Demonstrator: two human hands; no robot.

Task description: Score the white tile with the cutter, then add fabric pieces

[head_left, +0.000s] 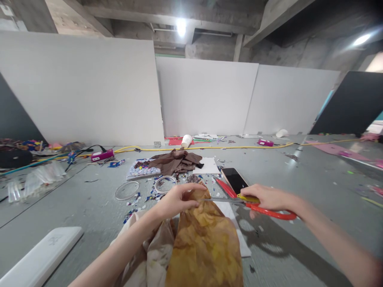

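My left hand (182, 199) pinches the upper end of a mustard-brown patterned cloth (209, 243) between thumb and fingers. In my right hand (263, 197) is a pair of scissors (271, 211) with red and yellow handles. Their blades point left and lie across the top of the cloth, close to my left fingertips. Whether the blades are parted I cannot tell. A pale cloth (160, 247) is bunched under my left forearm. Partly covered by the brown cloth is a white sheet (243, 239). Just beyond the scissors are a red-handled item (226, 187) and a phone (235, 179).
Dark brown fabric (176, 161) lies ahead, near two rings (127, 190) and small scraps. A white bar-shaped object (44, 255) sits at lower left, with clear plastic sticks (38, 179) beyond it. A yellow cable (209, 148) crosses before white panels (206, 95).
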